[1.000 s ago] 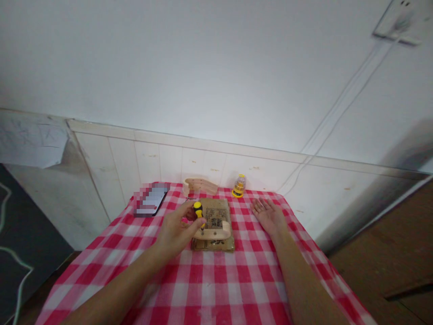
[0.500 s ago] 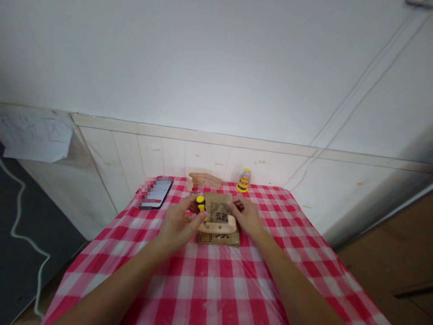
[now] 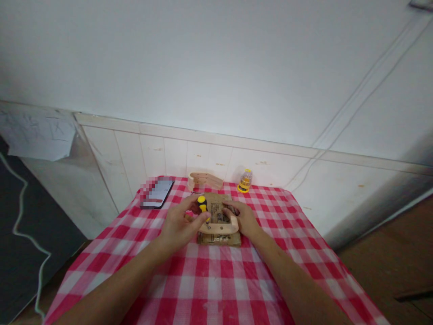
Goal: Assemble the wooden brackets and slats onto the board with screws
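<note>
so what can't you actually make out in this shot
All in the head view:
- phone screen: pixelated.
- screwdriver tip and what it meets: too small, partly behind the left hand.
- board engraving: partly covered by the wooden piece and the right hand, too small to read.
- right hand's hold, gripping or resting: too small to tell.
- yellow holder contents: too small.

On a bench [image 3: 216, 280] under a red-and-white checked cloth, the left hand [image 3: 178, 226] pinches a screwdriver [image 3: 202, 206] with a yellow-and-black handle in its fingers [image 3: 188, 206]. The screwdriver stands upright over a curved wooden strip [image 3: 218, 228] lying on a wooden board [image 3: 219, 238]. The right hand [image 3: 244, 220] rests on the board's right side; whether it grips is unclear. A phone [image 3: 157, 193], a second curved strip [image 3: 205, 181] and a yellow jar [image 3: 245, 180] lie by the wall.
</note>
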`<state>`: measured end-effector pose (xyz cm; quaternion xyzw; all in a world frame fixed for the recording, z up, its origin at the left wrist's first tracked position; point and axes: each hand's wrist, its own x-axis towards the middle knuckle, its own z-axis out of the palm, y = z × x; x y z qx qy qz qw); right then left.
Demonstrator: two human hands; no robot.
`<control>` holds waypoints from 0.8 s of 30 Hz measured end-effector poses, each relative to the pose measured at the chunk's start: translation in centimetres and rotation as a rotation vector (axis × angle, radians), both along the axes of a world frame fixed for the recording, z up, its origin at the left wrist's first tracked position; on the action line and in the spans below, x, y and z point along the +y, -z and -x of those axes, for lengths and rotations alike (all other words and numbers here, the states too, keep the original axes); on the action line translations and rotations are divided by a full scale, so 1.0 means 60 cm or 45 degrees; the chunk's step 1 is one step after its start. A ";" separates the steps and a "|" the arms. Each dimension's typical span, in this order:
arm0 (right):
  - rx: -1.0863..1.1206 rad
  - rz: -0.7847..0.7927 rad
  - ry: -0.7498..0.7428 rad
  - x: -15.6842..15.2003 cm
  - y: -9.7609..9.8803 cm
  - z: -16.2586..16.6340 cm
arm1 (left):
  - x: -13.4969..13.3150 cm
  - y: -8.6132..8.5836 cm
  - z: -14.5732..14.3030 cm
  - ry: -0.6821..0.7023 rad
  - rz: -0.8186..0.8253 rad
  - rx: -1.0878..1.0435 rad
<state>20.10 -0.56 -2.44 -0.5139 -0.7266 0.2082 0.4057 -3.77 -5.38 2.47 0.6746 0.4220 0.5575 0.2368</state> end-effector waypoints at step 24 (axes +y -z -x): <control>0.019 0.042 -0.020 -0.006 -0.011 0.001 | -0.001 -0.011 -0.005 -0.016 0.064 0.060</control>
